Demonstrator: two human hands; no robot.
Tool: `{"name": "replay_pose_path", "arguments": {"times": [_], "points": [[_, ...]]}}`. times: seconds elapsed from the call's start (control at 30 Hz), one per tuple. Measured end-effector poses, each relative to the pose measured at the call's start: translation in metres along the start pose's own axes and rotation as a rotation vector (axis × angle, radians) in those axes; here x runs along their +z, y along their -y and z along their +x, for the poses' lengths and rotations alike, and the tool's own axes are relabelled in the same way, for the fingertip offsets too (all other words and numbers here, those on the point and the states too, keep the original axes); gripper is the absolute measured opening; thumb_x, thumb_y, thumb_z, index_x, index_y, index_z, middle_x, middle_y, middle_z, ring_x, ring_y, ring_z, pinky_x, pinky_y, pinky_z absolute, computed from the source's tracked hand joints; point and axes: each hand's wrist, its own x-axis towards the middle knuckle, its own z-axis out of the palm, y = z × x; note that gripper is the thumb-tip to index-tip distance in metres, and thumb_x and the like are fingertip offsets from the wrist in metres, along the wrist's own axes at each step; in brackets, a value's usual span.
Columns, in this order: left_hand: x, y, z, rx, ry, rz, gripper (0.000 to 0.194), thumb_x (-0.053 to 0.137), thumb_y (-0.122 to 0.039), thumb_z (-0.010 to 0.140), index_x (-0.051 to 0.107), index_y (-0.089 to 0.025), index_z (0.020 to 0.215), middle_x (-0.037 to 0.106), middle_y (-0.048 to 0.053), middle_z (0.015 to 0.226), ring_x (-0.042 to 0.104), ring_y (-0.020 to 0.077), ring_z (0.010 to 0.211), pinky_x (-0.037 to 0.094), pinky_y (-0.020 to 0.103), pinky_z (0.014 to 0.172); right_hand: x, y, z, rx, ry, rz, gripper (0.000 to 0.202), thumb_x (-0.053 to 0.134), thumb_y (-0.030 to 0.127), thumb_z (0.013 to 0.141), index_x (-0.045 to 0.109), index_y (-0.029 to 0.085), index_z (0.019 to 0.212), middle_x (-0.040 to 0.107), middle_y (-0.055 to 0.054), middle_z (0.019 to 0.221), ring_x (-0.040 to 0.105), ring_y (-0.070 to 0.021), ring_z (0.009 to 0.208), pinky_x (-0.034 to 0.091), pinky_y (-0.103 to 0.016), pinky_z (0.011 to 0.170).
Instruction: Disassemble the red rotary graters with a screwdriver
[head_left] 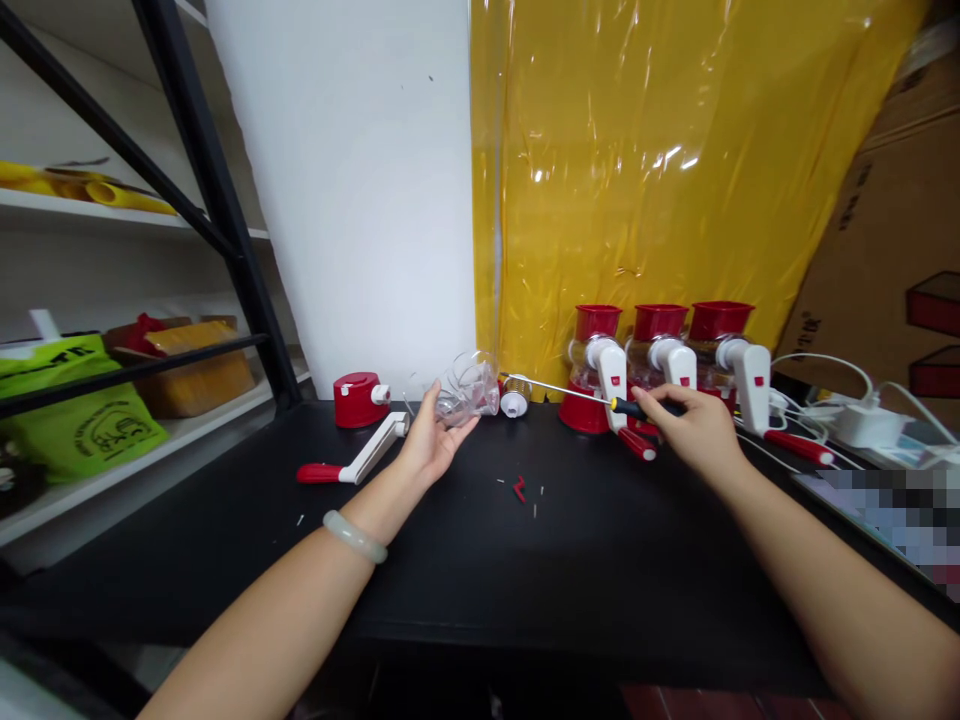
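My left hand [435,440] is wrapped round a clear plastic housing [469,388], held on its side above the black tabletop. In my right hand [694,420] is a screwdriver [570,390] with a black and yellow handle; its shaft points left and the tip is close to the housing's right end. Whether the tip touches it I cannot tell. Just behind lies a grater drum [516,398] with a white end. Left of my left hand are a red base [360,400] and a white crank handle [367,452] with a red grip.
Three assembled red and white rotary graters [664,350] stand at the back right. Cables and a white adapter [870,425] lie beyond them. A small red part [519,488] lies mid-table among several screws. A black-framed shelf [202,150] rises at the left.
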Motion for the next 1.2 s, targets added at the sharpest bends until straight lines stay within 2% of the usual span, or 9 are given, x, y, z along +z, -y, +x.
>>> {"name": "replay_pose_path", "arguments": {"times": [0.1, 0.3, 0.47, 0.8, 0.9, 1.0, 1.07, 1.13, 1.2], "points": [[0.001, 0.000, -0.001, -0.022, 0.018, 0.029, 0.037, 0.059, -0.041, 0.092, 0.059, -0.014, 0.117, 0.068, 0.013, 0.110, 0.070, 0.0202, 0.093, 0.061, 0.033, 0.083, -0.001, -0.005, 0.003, -0.007, 0.008, 0.018, 0.036, 0.064, 0.054, 0.081, 0.070, 0.022, 0.066, 0.066, 0.000, 0.055, 0.063, -0.0190, 0.057, 0.046, -0.029, 0.058], [0.001, 0.004, -0.002, -0.047, 0.004, 0.085, 0.033, 0.061, -0.038, 0.091, 0.061, -0.013, 0.113, 0.069, 0.012, 0.103, 0.071, 0.0192, 0.087, 0.062, 0.032, 0.081, 0.002, -0.011, 0.003, -0.024, 0.011, 0.014, 0.034, 0.064, 0.052, 0.081, 0.071, 0.022, 0.067, 0.070, 0.000, 0.065, 0.066, -0.0191, 0.064, 0.047, -0.029, 0.063], [-0.002, 0.006, 0.001, -0.083, 0.039, 0.118, 0.039, 0.064, -0.041, 0.090, 0.062, -0.012, 0.116, 0.069, 0.015, 0.109, 0.071, 0.0218, 0.096, 0.062, 0.032, 0.084, 0.004, -0.011, 0.002, -0.066, 0.030, 0.003, 0.033, 0.062, 0.051, 0.082, 0.070, 0.022, 0.068, 0.074, -0.002, 0.072, 0.067, -0.0210, 0.068, 0.048, -0.031, 0.067], [0.001, 0.006, -0.005, -0.133, 0.036, 0.168, 0.041, 0.066, -0.039, 0.089, 0.059, -0.014, 0.120, 0.065, 0.018, 0.116, 0.071, 0.0244, 0.098, 0.063, 0.035, 0.081, 0.003, -0.007, 0.000, -0.088, 0.046, 0.021, 0.029, 0.064, 0.047, 0.081, 0.071, 0.022, 0.069, 0.073, -0.002, 0.069, 0.066, -0.0206, 0.066, 0.048, -0.031, 0.065], [0.002, 0.006, -0.006, -0.140, 0.008, 0.193, 0.050, 0.068, -0.039, 0.087, 0.052, -0.016, 0.129, 0.064, 0.020, 0.117, 0.072, 0.0250, 0.094, 0.063, 0.036, 0.078, 0.002, -0.009, 0.001, -0.119, 0.048, 0.035, 0.027, 0.065, 0.045, 0.081, 0.071, 0.022, 0.069, 0.073, -0.002, 0.071, 0.066, -0.0202, 0.066, 0.049, -0.032, 0.067], [0.002, 0.006, -0.005, -0.071, -0.069, 0.207, 0.080, 0.075, -0.036, 0.082, 0.028, -0.024, 0.145, 0.060, 0.019, 0.123, 0.072, 0.0245, 0.091, 0.063, 0.043, 0.080, 0.001, -0.011, 0.002, -0.132, 0.051, 0.037, 0.027, 0.065, 0.046, 0.081, 0.071, 0.022, 0.070, 0.073, -0.002, 0.071, 0.066, -0.0203, 0.065, 0.050, -0.032, 0.066], [0.002, 0.007, -0.003, -0.006, -0.110, 0.230, 0.096, 0.079, -0.036, 0.078, 0.013, -0.031, 0.146, 0.058, 0.016, 0.125, 0.072, 0.0238, 0.087, 0.062, 0.049, 0.080, 0.001, -0.011, 0.002, -0.140, 0.053, 0.028, 0.027, 0.064, 0.046, 0.081, 0.071, 0.022, 0.071, 0.073, -0.002, 0.072, 0.066, -0.0203, 0.066, 0.050, -0.032, 0.067], [0.001, 0.009, -0.001, 0.018, -0.111, 0.283, 0.093, 0.079, -0.041, 0.077, 0.013, -0.033, 0.142, 0.061, 0.015, 0.121, 0.073, 0.0232, 0.082, 0.061, 0.051, 0.079, 0.000, -0.012, 0.002, -0.145, 0.048, 0.015, 0.026, 0.065, 0.046, 0.081, 0.071, 0.022, 0.071, 0.073, -0.002, 0.072, 0.066, -0.0201, 0.065, 0.050, -0.032, 0.066], [-0.001, 0.011, 0.002, 0.008, -0.093, 0.358, 0.078, 0.073, -0.051, 0.080, 0.021, -0.029, 0.134, 0.065, 0.014, 0.111, 0.074, 0.0234, 0.075, 0.061, 0.049, 0.075, 0.000, -0.014, 0.003, -0.143, 0.029, -0.001, 0.027, 0.065, 0.046, 0.081, 0.071, 0.022, 0.071, 0.073, -0.002, 0.072, 0.066, -0.0199, 0.065, 0.050, -0.031, 0.066]]}}
